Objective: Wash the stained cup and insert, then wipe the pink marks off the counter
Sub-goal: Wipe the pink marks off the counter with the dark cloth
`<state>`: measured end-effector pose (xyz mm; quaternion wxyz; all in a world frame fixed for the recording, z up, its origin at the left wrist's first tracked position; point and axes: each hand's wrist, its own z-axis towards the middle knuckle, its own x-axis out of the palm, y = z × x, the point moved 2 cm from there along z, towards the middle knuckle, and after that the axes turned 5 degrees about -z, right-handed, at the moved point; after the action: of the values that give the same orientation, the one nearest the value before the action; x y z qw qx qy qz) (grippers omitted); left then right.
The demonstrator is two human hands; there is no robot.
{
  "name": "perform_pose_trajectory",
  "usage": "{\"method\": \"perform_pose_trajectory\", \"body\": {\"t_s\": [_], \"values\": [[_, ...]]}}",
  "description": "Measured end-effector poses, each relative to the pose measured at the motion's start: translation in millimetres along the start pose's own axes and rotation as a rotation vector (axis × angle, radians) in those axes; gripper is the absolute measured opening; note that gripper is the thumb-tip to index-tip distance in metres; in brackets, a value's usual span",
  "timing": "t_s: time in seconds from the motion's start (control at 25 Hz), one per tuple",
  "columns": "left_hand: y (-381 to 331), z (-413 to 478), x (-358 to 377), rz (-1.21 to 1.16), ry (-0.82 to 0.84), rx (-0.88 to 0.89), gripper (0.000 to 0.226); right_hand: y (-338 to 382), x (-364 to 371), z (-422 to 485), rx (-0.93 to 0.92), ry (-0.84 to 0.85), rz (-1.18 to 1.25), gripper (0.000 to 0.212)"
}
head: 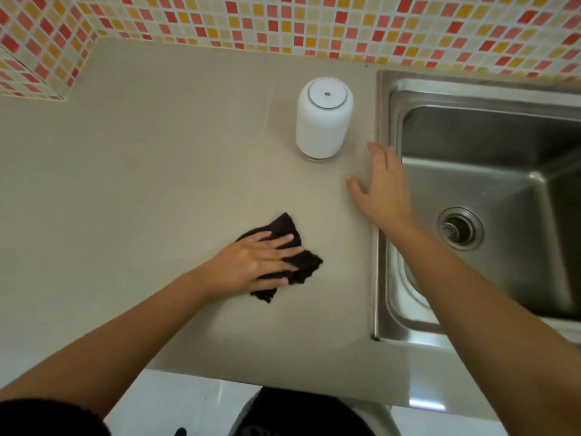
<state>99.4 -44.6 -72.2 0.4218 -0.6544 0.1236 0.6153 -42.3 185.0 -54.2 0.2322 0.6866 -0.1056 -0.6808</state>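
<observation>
Wiping step, judging by the layout: left hand [261, 262] presses flat on the dark cloth [287, 258], fingers spread, pinning rather than gripping it. Best to keep the palm flat and sweep overlapping passes across the table [141, 184]. No pink marks visible near the hand. Right hand [382, 187] hovers open, empty, over the sink [382, 278] rim. White cup [323, 118] stands inverted just beyond its fingertips.

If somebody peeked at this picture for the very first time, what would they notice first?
Probably the bright wall of red, orange and yellow tiles along the top. Next, the left hand pressing a dark cloth flat on the beige counter in the middle. Behind it stands a white cup, next to the shiny steel sink on the right, where the right hand hovers, fingers spread.
</observation>
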Motion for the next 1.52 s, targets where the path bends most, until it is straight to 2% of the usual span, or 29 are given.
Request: {"method": "perform_pose_trajectory", "body": {"t_s": [0.08,0.16,0.28,0.4,0.56,0.68,0.84,0.92,1.0,1.12,1.2,1.28,1.4,1.52], "values": [[17,-29,-10,0.004,-0.04,-0.006,0.035,-6,1,-15,0.055,0.019,-0.065,0.059],[44,-29,-23,0.039,-0.119,-0.159,0.042,-11,6,-32,0.123,0.054,-0.076,0.055],[48,25,-14,0.082,-0.222,-0.38,0.051,-14,11,-52,0.108,0.048,-0.097,0.052],[11,57,11,0.043,-0.223,-0.309,0.04,-15,19,-56,0.12,0.002,-0.098,0.051],[-35,33,23,-0.06,-0.31,-0.22,0.032,-14,19,-56,0.14,-0.036,-0.096,0.049],[-65,10,32,-0.036,-0.349,-0.273,0.027,-13,19,-57,0.137,-0.043,-0.081,0.048],[-81,-1,18,-0.196,-0.404,-0.42,0.044,-9,11,-65,0.096,-0.199,0.061,0.038],[-86,7,6,-0.092,-0.395,-0.443,0.045,-8,-3,-74,0.071,-0.256,0.129,0.032],[-91,21,-13,-0.012,-0.422,-0.5,0.047,-3,-25,-80,0.087,-0.24,0.238,0.03],[-108,53,-41,-0.236,-0.405,-0.613,0.047,-3,-74,-92,0.033,-0.051,0.36,0.025],[-120,80,-55,-0.389,-0.36,-0.593,0.042,-5,-106,-98,-0.026,0.14,0.394,0.029],[-140,117,-75,-0.43,-0.355,-0.519,0.032,-12,-144,-102,0.022,0.218,0.459,0.04],[-177,177,-104,-0.449,-0.438,-0.36,0.036,-31,-207,-101,0.027,0.095,0.466,0.045],[-215,232,-122,-0.423,-0.479,-0.281,0.046,-53,-271,-102,-0.07,-0.033,0.461,0.025]]}}
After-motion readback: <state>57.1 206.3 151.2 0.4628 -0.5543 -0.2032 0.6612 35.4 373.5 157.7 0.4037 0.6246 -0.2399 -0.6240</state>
